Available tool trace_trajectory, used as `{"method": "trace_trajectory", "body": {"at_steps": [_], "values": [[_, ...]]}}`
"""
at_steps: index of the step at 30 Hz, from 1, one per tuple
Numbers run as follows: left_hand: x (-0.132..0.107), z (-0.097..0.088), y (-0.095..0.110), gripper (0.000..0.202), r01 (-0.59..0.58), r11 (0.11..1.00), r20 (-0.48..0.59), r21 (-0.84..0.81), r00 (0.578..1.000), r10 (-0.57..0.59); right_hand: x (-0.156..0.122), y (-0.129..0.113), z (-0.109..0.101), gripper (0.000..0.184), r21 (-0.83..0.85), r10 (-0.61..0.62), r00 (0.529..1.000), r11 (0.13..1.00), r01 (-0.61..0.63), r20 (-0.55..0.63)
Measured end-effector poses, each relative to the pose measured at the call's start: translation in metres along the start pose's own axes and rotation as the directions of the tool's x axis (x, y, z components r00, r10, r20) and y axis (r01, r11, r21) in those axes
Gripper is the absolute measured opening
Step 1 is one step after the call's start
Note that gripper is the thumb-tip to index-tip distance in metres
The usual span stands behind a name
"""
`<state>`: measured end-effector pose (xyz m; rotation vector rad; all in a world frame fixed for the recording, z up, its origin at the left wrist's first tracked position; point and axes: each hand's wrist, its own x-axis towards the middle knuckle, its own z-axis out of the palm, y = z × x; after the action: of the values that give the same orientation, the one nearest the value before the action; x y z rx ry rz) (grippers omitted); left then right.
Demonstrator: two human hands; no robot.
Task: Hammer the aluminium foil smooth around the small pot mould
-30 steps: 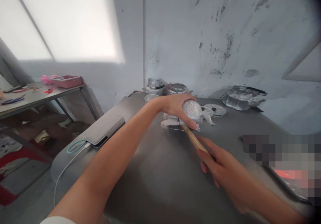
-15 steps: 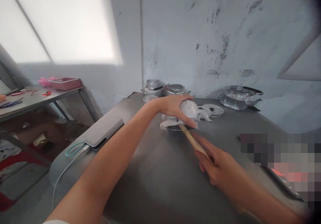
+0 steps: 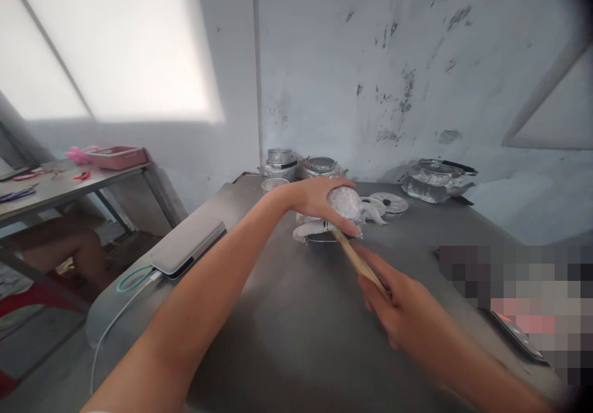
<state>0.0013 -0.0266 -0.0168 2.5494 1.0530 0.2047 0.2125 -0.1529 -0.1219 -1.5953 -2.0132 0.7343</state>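
A silvery kettle (image 3: pixel 343 203) with a crinkled surface lies tipped over on the grey table (image 3: pixel 296 314), its curved spout (image 3: pixel 374 213) toward the right. My left hand (image 3: pixel 319 200) is wrapped over it, thumb along the near side. In my closed right hand (image 3: pixel 393 299) is a flat wooden stick (image 3: pixel 359 262), whose far end meets the kettle's near side at a dark band. Whether that tip goes inside, I cannot tell. Two round lids (image 3: pixel 389 203) with dark knobs lie just behind the spout.
More silvery kettles stand along the wall, two at the back (image 3: pixel 319 166) and one at the right (image 3: pixel 435 181). A power bank (image 3: pixel 189 246) with cables lies left. Beyond is another table with a pink basket (image 3: pixel 117 158); a phone-like device (image 3: pixel 519 336) sits right.
The whole view has shifted slightly. Both hands keep their holds on the kettle and the stick, with hardly any movement between them.
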Motion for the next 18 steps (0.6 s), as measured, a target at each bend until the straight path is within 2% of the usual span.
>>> {"method": "trace_trajectory", "body": {"at_steps": [3, 6, 8, 14, 18], "values": [[-0.0007, -0.0001, 0.0013, 0.106, -0.001, 1.000, 0.005, 0.001, 1.000, 0.001, -0.0004, 0.0007, 0.0008, 0.050, -0.035, -0.057, 0.997, 0.998, 0.055, -0.046], [-0.0020, -0.0005, 0.0031, 0.108, 0.021, 1.000, 0.002, -0.002, 1.000, -0.021, -0.0006, 0.0012, 0.0022, 0.048, -0.022, -0.080, 0.996, 0.997, 0.081, 0.030], [-0.0028, -0.0008, 0.0039, 0.108, 0.039, 0.999, 0.004, -0.001, 0.999, -0.039, -0.0003, 0.0015, 0.0027, 0.047, 0.015, -0.075, 0.996, 0.997, 0.074, 0.051], [-0.0030, -0.0013, 0.0032, 0.106, 0.029, 1.000, 0.005, 0.007, 1.000, -0.029, -0.0014, 0.0012, 0.0049, 0.049, 0.031, -0.062, 0.997, 0.998, 0.064, -0.045], [-0.0027, -0.0012, 0.0034, 0.105, 0.037, 0.999, -0.004, 0.001, 0.999, -0.037, -0.0039, -0.0003, 0.0094, 0.048, -0.006, -0.054, 0.999, 0.999, 0.054, -0.009]]}}
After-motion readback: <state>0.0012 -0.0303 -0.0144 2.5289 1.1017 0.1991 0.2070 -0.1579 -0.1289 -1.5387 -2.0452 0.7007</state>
